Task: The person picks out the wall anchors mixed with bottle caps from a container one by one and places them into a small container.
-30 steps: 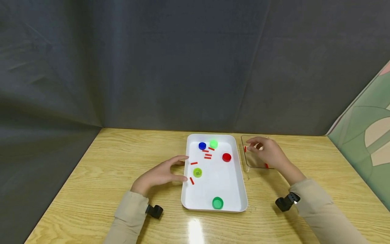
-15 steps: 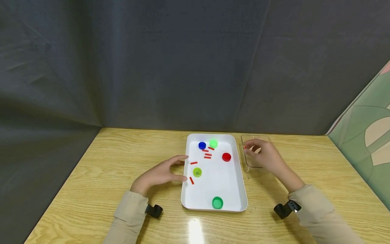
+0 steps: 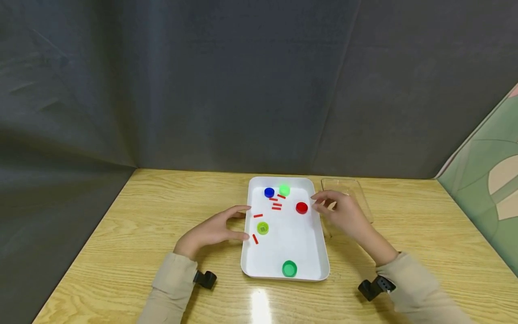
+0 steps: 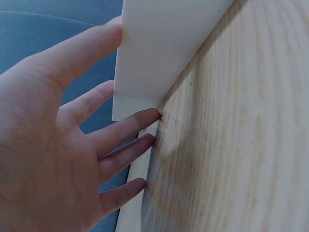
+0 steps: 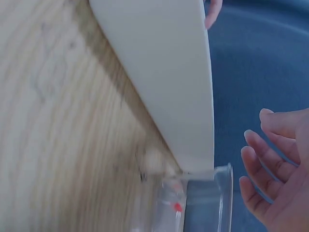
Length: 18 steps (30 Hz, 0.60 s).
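A white tray (image 3: 283, 245) holds several short red sticks (image 3: 277, 204) and round caps: a blue cap (image 3: 269, 192), a bright green cap (image 3: 284, 190), a red cap (image 3: 301, 208), a yellow-green cap (image 3: 262, 228) and a darker green cap (image 3: 289, 268). My left hand (image 3: 212, 229) is spread at the tray's left side; its thumb and a finger touch the rim. Over the right rim, near the red cap, hovers my right hand (image 3: 341, 213). Its fingers are loosely bent, the thumb stands apart, and I see nothing held between them.
Right of the tray stands a clear plastic box (image 3: 366, 202), partly hidden by my right hand. A small red piece (image 5: 177, 207) shows through its wall in the right wrist view. Dark cloth (image 3: 243, 90) rises behind the wooden table (image 3: 133, 234).
My right hand has moved left, from the clear box to above the tray's right rim. The red stick seen at its fingertips before no longer shows there. My left hand stays put.
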### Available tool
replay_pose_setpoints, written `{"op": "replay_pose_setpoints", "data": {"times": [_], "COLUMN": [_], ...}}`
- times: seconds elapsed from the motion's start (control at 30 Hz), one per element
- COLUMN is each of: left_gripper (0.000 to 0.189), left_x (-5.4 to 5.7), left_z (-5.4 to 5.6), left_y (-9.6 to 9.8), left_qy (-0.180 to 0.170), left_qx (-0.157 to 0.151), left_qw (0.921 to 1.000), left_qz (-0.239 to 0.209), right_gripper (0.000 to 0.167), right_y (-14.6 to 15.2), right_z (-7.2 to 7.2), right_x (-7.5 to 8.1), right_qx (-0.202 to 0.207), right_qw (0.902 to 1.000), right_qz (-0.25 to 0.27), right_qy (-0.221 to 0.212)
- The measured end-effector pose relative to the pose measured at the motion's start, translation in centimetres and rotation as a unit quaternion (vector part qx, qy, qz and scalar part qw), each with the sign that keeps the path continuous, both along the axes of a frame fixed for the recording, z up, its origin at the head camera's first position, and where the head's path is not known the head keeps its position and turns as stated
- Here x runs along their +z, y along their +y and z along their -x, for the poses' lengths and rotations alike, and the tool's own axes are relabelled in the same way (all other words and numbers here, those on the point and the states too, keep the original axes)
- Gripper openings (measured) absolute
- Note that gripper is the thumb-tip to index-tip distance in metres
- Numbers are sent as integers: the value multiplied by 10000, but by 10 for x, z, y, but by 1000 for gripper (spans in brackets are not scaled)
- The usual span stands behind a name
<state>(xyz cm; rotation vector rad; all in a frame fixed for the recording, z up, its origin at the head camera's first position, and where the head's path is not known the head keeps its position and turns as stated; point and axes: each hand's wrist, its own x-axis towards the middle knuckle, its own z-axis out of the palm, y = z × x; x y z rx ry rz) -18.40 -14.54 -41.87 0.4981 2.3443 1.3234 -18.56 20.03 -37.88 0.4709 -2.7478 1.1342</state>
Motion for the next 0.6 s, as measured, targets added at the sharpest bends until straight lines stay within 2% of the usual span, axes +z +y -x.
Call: {"op": "replay_pose_setpoints", "data": {"times": [0.33, 0.6], "left_gripper": [75, 76], "left_x": [1, 0], "left_z": [0, 1], "left_y": [-1, -1], "left_qy": [4, 31], "left_qx": [0, -55], "left_qw": [10000, 10000], "left_qz": [-8, -47], "right_gripper": [16, 14], "right_y": [-25, -46], "right_z": [-10, -17], "right_x": [-1, -6], "right_qx": [37, 105], "right_qw": [9998, 9999], "right_qz": [175, 79], "right_qy": [-96, -59]}}
